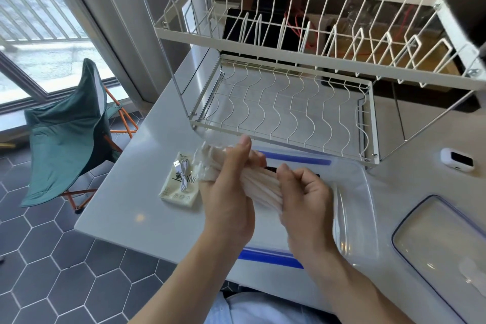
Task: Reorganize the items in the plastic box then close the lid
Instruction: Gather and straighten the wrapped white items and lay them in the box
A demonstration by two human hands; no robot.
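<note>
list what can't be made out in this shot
- Head view: the box floor near the person is hidden by both hands.
- The white bundle they hold is motion-blurred; what it is can't be told.
- The lid is cut off by the right edge.
- Print on the packet is too small.

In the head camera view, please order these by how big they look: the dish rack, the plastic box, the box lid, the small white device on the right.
1. dish rack, by far the largest.
2. plastic box, partly behind the hands.
3. box lid, cut off by the frame edge, so its place against the box is unsure.
4. small white device.
</note>
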